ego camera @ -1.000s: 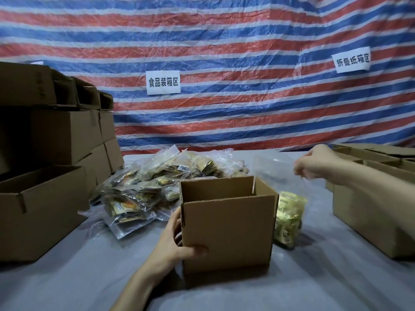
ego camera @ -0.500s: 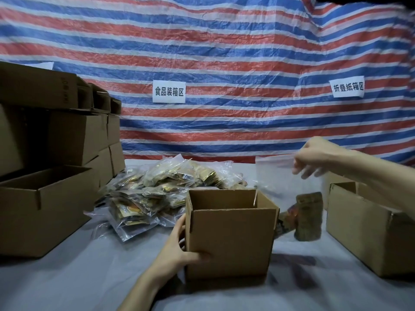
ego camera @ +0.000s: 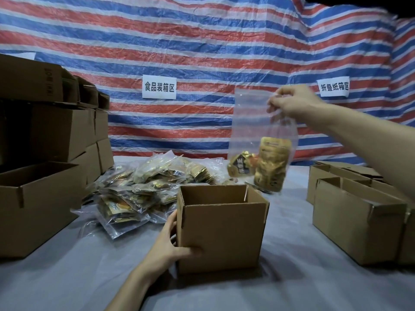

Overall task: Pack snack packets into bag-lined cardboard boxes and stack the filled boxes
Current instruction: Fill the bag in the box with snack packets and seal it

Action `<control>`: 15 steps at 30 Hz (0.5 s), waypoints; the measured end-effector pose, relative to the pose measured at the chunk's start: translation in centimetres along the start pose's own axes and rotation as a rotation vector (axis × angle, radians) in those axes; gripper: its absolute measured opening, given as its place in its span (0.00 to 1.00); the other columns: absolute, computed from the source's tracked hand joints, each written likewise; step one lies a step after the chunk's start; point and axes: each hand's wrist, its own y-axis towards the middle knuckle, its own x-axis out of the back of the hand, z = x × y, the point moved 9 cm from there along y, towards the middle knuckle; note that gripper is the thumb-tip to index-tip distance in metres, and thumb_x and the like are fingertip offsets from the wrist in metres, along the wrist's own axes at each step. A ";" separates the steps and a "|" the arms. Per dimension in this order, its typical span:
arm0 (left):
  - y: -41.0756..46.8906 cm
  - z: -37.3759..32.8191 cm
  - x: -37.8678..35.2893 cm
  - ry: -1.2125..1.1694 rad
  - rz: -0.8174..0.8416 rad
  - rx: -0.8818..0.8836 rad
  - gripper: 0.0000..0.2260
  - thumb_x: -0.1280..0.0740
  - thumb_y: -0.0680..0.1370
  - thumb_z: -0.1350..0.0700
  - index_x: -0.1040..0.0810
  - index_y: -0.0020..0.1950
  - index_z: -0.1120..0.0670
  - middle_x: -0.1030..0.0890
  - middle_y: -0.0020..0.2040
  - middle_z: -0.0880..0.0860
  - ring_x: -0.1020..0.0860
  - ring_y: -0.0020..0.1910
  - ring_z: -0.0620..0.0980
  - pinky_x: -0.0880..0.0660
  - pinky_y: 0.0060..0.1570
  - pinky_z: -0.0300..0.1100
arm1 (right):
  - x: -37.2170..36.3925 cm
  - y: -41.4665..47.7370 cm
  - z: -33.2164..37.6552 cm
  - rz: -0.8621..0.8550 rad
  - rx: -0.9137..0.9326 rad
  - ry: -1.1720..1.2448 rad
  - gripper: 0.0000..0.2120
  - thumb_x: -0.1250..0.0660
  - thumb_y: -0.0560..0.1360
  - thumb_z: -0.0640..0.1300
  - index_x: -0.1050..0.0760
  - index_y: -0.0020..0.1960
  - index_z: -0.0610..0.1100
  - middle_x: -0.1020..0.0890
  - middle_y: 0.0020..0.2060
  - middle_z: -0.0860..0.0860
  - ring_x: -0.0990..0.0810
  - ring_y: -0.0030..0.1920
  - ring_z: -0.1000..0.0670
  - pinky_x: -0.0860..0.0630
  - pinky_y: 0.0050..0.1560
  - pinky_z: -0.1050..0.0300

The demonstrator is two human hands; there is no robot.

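Clear plastic hangs from my right grip (ego camera: 292,102) now. The bag (ego camera: 256,122), which a second ago sagged low beside the open box (ego camera: 222,232) with its gold packets (ego camera: 271,162) down near the worktop (ego camera: 67,277), has come up. It dangles above and just behind the box's far right corner. Fingers and thumb pinch the bag's top edge (the rest hangs slack, weighted by the packets at the bottom). My left grip (ego camera: 170,245) has not shifted: fingers wrap the box's near left corner, thumb across the front face, steadying it. With the load lifted off the surface, I judge the next step is to carry it over the mouth and lower it in. The heap of bagged packets (ego camera: 146,187) lies behind the box.
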 end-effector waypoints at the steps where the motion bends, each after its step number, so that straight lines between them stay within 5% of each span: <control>1: 0.0 -0.1 0.0 -0.003 -0.001 0.001 0.52 0.15 0.53 0.57 0.33 0.74 0.42 0.19 0.64 0.47 0.19 0.61 0.47 0.21 0.53 0.39 | -0.3 0.0 0.5 0.014 0.011 0.037 0.07 0.36 0.83 0.41 0.22 0.48 0.45 0.15 0.46 0.47 0.15 0.41 0.49 0.17 0.45 0.53; 3: -0.1 -0.2 -0.1 -0.005 -0.003 0.002 0.52 0.15 0.53 0.57 0.33 0.74 0.42 0.19 0.64 0.48 0.19 0.60 0.46 0.21 0.52 0.39 | -0.9 0.0 1.5 0.041 0.028 0.107 0.07 0.36 0.83 0.44 0.22 0.48 0.46 0.15 0.46 0.49 0.13 0.44 0.49 0.19 0.50 0.49; 9: -0.3 -0.5 -0.1 0.000 -0.005 0.005 0.52 0.15 0.53 0.55 0.33 0.74 0.42 0.19 0.65 0.48 0.19 0.61 0.47 0.21 0.54 0.41 | -3.4 -0.3 3.4 0.129 0.024 0.329 0.09 0.37 0.84 0.44 0.23 0.46 0.47 0.16 0.42 0.51 0.15 0.36 0.53 0.22 0.43 0.52; 15: -0.4 -0.7 -0.2 0.010 -0.007 0.018 0.52 0.17 0.53 0.54 0.34 0.75 0.44 0.18 0.62 0.48 0.19 0.60 0.47 0.21 0.54 0.41 | -6.9 -1.1 3.2 0.202 -0.015 0.347 0.09 0.37 0.83 0.41 0.23 0.45 0.45 0.17 0.43 0.48 0.17 0.41 0.49 0.22 0.44 0.52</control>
